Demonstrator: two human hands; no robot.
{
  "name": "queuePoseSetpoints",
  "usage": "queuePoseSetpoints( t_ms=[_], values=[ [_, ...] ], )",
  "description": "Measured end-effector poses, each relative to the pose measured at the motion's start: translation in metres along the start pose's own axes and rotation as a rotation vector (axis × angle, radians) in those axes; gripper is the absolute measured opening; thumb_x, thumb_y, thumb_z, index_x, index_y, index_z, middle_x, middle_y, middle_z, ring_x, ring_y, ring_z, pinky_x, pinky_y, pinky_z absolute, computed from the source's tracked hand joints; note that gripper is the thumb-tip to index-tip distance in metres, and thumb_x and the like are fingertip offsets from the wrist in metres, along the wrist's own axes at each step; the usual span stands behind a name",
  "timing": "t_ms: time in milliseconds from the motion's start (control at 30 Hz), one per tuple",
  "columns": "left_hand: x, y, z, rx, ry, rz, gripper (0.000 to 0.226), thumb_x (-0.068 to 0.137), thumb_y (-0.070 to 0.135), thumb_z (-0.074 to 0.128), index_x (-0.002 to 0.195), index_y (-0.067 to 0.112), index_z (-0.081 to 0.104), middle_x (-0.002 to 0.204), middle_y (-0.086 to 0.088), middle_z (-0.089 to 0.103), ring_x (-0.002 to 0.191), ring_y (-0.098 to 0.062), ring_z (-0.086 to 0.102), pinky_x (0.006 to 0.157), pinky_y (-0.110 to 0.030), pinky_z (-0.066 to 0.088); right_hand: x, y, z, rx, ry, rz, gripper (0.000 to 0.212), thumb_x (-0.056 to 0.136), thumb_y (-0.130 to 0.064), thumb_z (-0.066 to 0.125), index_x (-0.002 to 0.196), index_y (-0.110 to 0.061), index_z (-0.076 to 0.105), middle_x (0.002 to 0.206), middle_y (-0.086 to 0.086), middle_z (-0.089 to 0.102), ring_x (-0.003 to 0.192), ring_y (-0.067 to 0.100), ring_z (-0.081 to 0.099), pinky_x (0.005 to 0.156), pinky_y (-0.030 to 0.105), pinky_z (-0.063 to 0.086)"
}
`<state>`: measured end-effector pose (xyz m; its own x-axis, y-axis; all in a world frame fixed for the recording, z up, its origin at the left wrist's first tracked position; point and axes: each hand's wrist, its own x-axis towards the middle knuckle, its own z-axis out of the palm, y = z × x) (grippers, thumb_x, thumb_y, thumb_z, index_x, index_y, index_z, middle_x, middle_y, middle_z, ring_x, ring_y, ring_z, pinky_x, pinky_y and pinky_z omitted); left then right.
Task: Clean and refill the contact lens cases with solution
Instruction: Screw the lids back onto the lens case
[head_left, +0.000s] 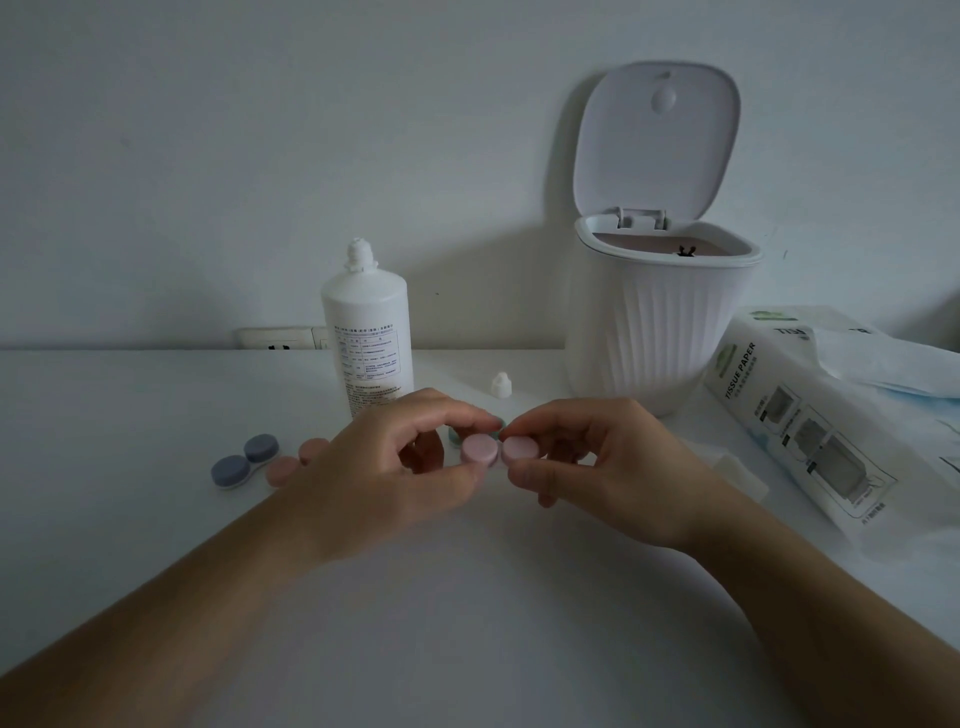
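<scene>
Hands, left hand (395, 457) and right hand (597, 462), pinch the capped pink lens case (500, 450); uncapped solution bottle (368, 332) suggests refilling under way

Viewpoint: head height, above the white table (156, 519).
Facing: forward and down, toward the wall (260, 156).
Nearness: close over both forearms.
Light: dim, so far details are probably unreliable.

The near half of the white table (467, 623) lies bare apart from two forearms. Farther back, the solution bottle (368, 332), its loose cap (501, 386) and the open-lidded bin (660, 322) stand. A blue lens case (244, 461) blocks the left, a tissue pack (810, 415) the right.
</scene>
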<state>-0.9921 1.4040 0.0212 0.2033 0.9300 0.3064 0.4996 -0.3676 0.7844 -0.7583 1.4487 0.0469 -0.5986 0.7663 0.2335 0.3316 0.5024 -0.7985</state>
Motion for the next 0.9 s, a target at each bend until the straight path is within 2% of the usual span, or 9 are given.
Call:
queuePoseSetpoints(
  t_ms=[67, 133, 200, 267, 400, 533, 633, 800, 900],
  values=[
    [0.000, 0.000, 0.002, -0.025, -0.003, -0.027, 0.046, 0.076, 0.052, 0.075, 0.120, 0.044, 0.065, 0.106, 0.008, 0.065, 0.068, -0.011, 0.057, 0.061, -0.032, 0.051, 0.000, 0.000, 0.000, 0.002, 0.000, -0.004, 0.015, 0.086, -0.018, 0.078, 0.100, -0.020, 0.076, 0.087, -0.002, 0.074, 0.066, 0.020, 0.071, 0.071, 0.034, 0.058],
    [0.000, -0.001, 0.003, -0.010, 0.044, -0.044, 0.048, 0.070, 0.058, 0.079, 0.113, 0.041, 0.065, 0.094, 0.011, 0.066, 0.063, -0.012, 0.053, 0.057, -0.037, 0.048, 0.000, 0.000, 0.000, 0.004, -0.003, -0.002, 0.015, 0.085, -0.018, 0.078, 0.100, -0.019, 0.076, 0.087, -0.001, 0.075, 0.066, 0.020, 0.071, 0.071, 0.033, 0.058],
    [0.001, -0.001, 0.002, 0.022, 0.092, -0.047, 0.046, 0.068, 0.065, 0.077, 0.101, 0.035, 0.065, 0.069, 0.007, 0.058, 0.056, -0.010, 0.047, 0.051, -0.031, 0.041, 0.001, 0.000, 0.000, 0.005, -0.009, 0.003, 0.016, 0.086, -0.019, 0.078, 0.101, -0.020, 0.076, 0.087, -0.001, 0.075, 0.067, 0.020, 0.071, 0.072, 0.034, 0.059],
    [0.001, -0.001, 0.001, 0.044, 0.092, -0.042, 0.045, 0.072, 0.068, 0.073, 0.097, 0.032, 0.065, 0.061, -0.004, 0.051, 0.054, -0.010, 0.044, 0.050, -0.027, 0.037, 0.000, -0.001, 0.000, 0.002, -0.013, 0.007, 0.016, 0.086, -0.021, 0.078, 0.102, -0.020, 0.076, 0.088, -0.001, 0.075, 0.067, 0.019, 0.071, 0.073, 0.036, 0.059],
    [0.000, 0.003, 0.000, 0.032, 0.034, -0.036, 0.037, 0.079, 0.064, 0.068, 0.098, 0.032, 0.066, 0.061, -0.005, 0.051, 0.055, -0.012, 0.046, 0.051, -0.024, 0.037, 0.000, -0.002, 0.000, -0.009, -0.027, 0.009, 0.016, 0.086, -0.022, 0.077, 0.102, -0.019, 0.076, 0.088, 0.000, 0.075, 0.068, 0.019, 0.071, 0.073, 0.037, 0.059],
    [-0.002, 0.007, -0.001, 0.040, 0.038, -0.039, 0.040, 0.077, 0.067, 0.066, 0.098, 0.033, 0.068, 0.066, -0.008, 0.055, 0.057, -0.014, 0.049, 0.053, -0.024, 0.038, 0.000, -0.002, 0.000, -0.001, -0.021, 0.007, 0.017, 0.086, -0.019, 0.077, 0.103, -0.017, 0.076, 0.088, 0.001, 0.075, 0.068, 0.020, 0.071, 0.074, 0.036, 0.059],
    [-0.001, 0.009, -0.002, 0.053, 0.050, -0.045, 0.042, 0.074, 0.069, 0.067, 0.097, 0.034, 0.069, 0.071, -0.008, 0.058, 0.065, -0.026, 0.055, 0.059, -0.032, 0.042, 0.000, -0.002, 0.000, -0.001, -0.021, 0.002, 0.018, 0.086, -0.018, 0.078, 0.104, -0.016, 0.076, 0.088, 0.002, 0.075, 0.068, 0.019, 0.071, 0.073, 0.032, 0.059],
    [0.000, 0.008, -0.003, 0.054, 0.034, -0.028, 0.036, 0.073, 0.066, 0.070, 0.095, 0.037, 0.070, 0.079, -0.006, 0.063, 0.074, -0.026, 0.058, 0.071, -0.046, 0.051, 0.001, 0.001, 0.002, -0.002, -0.036, -0.008, 0.018, 0.085, -0.018, 0.079, 0.102, -0.019, 0.076, 0.088, 0.000, 0.074, 0.068, 0.019, 0.071, 0.073, 0.035, 0.059],
    [0.000, 0.007, -0.004, 0.057, 0.033, -0.013, 0.032, 0.073, 0.061, 0.071, 0.095, 0.038, 0.071, 0.083, -0.008, 0.065, 0.074, -0.027, 0.058, 0.072, -0.051, 0.052, 0.001, 0.003, 0.003, 0.010, -0.041, -0.010, 0.018, 0.085, -0.018, 0.079, 0.100, -0.025, 0.076, 0.090, -0.003, 0.074, 0.067, 0.018, 0.071, 0.073, 0.036, 0.058]
  ],
)
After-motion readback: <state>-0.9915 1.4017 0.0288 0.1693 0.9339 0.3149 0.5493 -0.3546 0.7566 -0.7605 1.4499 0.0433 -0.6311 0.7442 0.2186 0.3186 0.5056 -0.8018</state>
